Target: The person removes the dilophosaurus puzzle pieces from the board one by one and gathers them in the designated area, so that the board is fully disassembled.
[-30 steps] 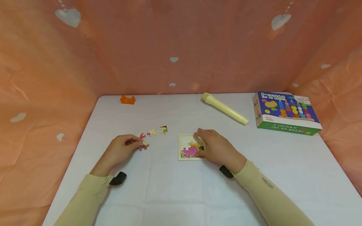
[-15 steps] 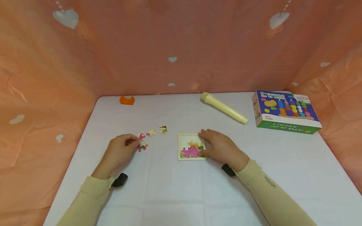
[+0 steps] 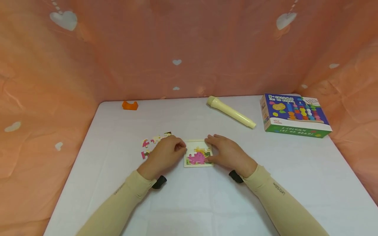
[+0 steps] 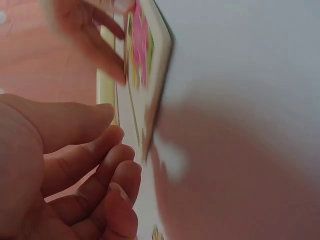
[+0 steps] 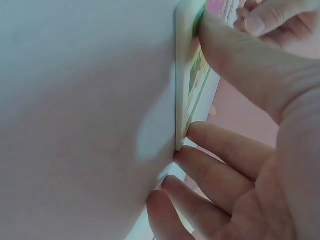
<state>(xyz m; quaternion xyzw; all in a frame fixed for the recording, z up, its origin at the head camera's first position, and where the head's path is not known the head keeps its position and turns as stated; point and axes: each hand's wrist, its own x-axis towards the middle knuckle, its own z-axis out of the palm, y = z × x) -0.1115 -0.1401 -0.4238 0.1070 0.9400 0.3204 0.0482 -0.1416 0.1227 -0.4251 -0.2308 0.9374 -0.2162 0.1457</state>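
A square jigsaw puzzle board (image 3: pixel 198 166) with a pale rim lies on the table, partly filled with pieces forming a pink picture at its lower part. My right hand (image 3: pixel 231 154) holds the board's right side, thumb (image 5: pixel 240 60) on the near part and forefinger at the far corner. At the board's left rim is my left hand (image 3: pixel 165 153), its thumb and forefinger (image 4: pixel 107 137) pinched together on a puzzle piece that the fingertips hide. Left of it lie several loose puzzle pieces (image 3: pixel 145 143), partly covered by that hand.
At the back left stands an orange notched block (image 3: pixel 130 105). A cream-coloured tube (image 3: pixel 231 113) lies slantwise behind the board. A bead-set box (image 3: pixel 296 114) sits at the right rear of the white table (image 3: pixel 183 203), before an orange cloth backdrop (image 3: pixel 189 49).
My left hand has moved right from the loose pieces to the board's left rim, and one piece has gone from that group. My right hand stays at the board.
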